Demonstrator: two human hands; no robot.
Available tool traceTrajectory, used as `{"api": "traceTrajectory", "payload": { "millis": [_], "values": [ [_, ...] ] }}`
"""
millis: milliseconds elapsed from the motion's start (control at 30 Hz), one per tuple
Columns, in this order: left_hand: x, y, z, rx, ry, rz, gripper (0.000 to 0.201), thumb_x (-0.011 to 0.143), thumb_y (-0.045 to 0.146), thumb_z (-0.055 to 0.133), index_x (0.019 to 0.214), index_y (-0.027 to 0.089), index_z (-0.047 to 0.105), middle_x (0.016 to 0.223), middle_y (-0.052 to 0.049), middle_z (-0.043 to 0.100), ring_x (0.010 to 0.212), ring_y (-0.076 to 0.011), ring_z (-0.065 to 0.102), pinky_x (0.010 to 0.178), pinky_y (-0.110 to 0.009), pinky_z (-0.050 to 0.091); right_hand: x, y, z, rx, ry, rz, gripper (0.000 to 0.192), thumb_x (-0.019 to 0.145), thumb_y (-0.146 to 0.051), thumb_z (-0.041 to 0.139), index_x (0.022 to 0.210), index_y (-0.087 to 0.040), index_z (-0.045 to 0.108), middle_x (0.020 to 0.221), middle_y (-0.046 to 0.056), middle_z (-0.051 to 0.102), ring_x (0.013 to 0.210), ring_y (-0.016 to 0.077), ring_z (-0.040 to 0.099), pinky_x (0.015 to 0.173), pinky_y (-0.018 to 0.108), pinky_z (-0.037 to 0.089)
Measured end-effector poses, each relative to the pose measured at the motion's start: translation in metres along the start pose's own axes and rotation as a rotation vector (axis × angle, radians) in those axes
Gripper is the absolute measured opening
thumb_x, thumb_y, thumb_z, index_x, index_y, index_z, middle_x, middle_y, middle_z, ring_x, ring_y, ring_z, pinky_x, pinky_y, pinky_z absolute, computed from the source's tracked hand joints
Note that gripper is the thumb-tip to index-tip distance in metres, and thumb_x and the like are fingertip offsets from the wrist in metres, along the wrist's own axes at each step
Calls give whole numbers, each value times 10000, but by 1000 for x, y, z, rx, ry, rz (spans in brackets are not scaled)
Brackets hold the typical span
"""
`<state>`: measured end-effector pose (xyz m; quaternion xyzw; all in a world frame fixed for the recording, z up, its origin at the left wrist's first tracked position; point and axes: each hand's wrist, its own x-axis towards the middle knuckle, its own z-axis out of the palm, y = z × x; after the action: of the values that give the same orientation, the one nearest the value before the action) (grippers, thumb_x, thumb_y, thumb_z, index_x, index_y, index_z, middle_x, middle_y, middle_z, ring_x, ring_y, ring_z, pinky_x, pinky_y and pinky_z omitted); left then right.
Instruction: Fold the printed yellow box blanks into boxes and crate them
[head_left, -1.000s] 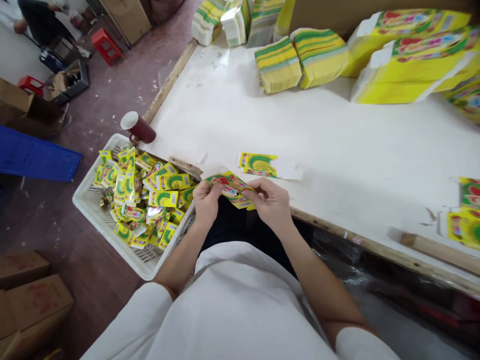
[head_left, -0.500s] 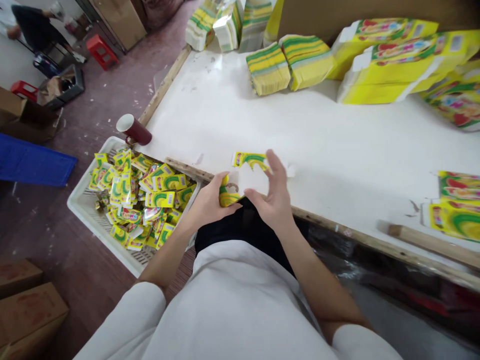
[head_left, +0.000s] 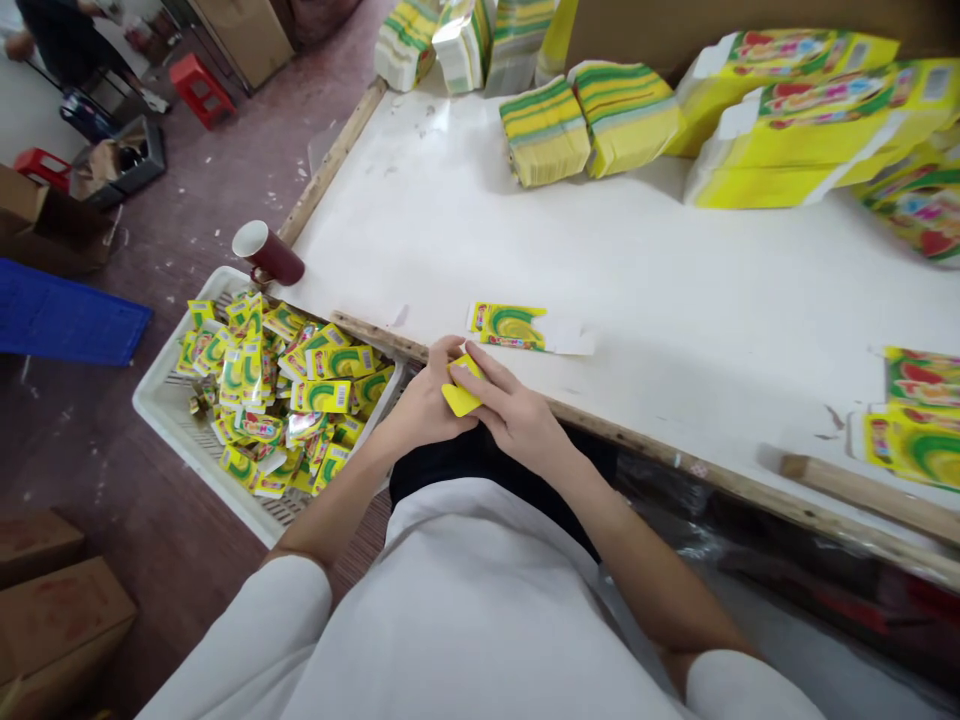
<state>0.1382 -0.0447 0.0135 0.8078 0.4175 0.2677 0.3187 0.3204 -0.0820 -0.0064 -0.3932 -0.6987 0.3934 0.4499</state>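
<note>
Two hands met at the near edge of the table (head_left: 675, 280). The left hand (head_left: 424, 405) and the right hand (head_left: 514, 420) were pressed together around a small yellow box (head_left: 459, 396), with the fingers closed on it, just above the wooden edge. Just beside them, on the white table top, lay one flat carton (head_left: 508, 324). A white crate (head_left: 169, 415) full of small yellow packets (head_left: 300, 390) stood at the left, and a dark red cup (head_left: 266, 252) was behind it. Stacks of flat cartons (head_left: 585, 125) lay at the far side.
</note>
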Motion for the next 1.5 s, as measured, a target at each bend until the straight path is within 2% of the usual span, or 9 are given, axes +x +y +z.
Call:
{"api": "traceTrajectory", "payload": {
  "millis": [133, 267, 567, 933, 1067, 1167, 1267, 1367, 1500],
  "values": [
    [0, 1, -6, 120, -15, -73, 626, 715, 299, 780, 1246, 180, 470, 1181, -117, 576, 1097, -267, 614, 916, -376, 511, -2, 9, -5, -128, 127, -47, 297, 987, -211, 553, 1218, -247, 737, 1493, 124, 550, 1301, 243, 616, 1078, 418, 545],
    [-2, 6, -17, 229, -42, -102, 557, 726, 335, 799, 1209, 181, 569, 1135, -84, 643, 1066, -257, 642, 908, -362, 508, -3, 16, -9, -228, 19, -63, 310, 981, -249, 578, 1249, -198, 726, 1503, 193, 508, 1320, 293, 592, 1058, 471, 553],
    [-1, 7, -19, 296, -107, -76, 522, 704, 276, 782, 1195, 178, 634, 1099, -82, 673, 999, -257, 671, 875, -360, 521, 1, 7, -18, -200, -110, -20, 242, 929, -237, 629, 1122, -214, 773, 1377, 169, 527, 1171, 297, 646, 1014, 512, 568],
    [-4, 10, -15, 310, -33, -39, 546, 732, 267, 751, 1249, 174, 599, 1127, -94, 657, 1022, -250, 657, 907, -355, 522, 9, 3, 0, 4, 81, 130, 340, 843, -265, 736, 1179, -217, 727, 1394, 143, 589, 1312, 295, 585, 1122, 482, 474],
    [-17, -11, -59, 414, 121, -170, 569, 745, 389, 789, 1245, 182, 616, 1153, -118, 668, 1075, -307, 639, 955, -430, 501, 19, 18, -13, -55, 173, 164, 654, 828, -350, 773, 1421, -209, 537, 1391, 150, 600, 1188, 287, 644, 1058, 487, 513],
    [-35, -38, -111, 634, 370, -355, 793, 692, 435, 838, 1372, 149, 544, 1321, -206, 592, 1266, -429, 518, 1101, -605, 361, 22, 47, -34, -422, 324, 313, 513, 854, -239, 700, 1346, -131, 602, 1282, 196, 653, 1183, 364, 602, 1049, 575, 473],
    [-46, -54, -134, 641, 488, -453, 849, 697, 484, 824, 1398, 113, 522, 1385, -246, 541, 1348, -447, 457, 1144, -626, 314, 23, 72, -45, -633, 251, 407, 445, 824, -117, 631, 1268, -88, 637, 1122, 219, 690, 1067, 382, 602, 963, 588, 488],
    [-43, -50, -103, 362, 430, -399, 676, 752, 474, 779, 1306, 143, 582, 1273, -176, 632, 1242, -340, 585, 1115, -532, 410, 24, 79, -45, -642, 246, 359, 371, 802, -90, 593, 1169, -125, 630, 1084, 194, 680, 1017, 342, 599, 935, 544, 498],
    [-21, -26, -20, -339, 326, -387, 725, 721, 471, 822, 1321, 195, 524, 1256, -145, 650, 1201, -254, 630, 1064, -437, 478, 19, 56, -31, -256, 414, 366, 399, 755, -156, 669, 1116, -196, 504, 915, 62, 653, 852, 233, 626, 809, 417, 537]
  ]
}}
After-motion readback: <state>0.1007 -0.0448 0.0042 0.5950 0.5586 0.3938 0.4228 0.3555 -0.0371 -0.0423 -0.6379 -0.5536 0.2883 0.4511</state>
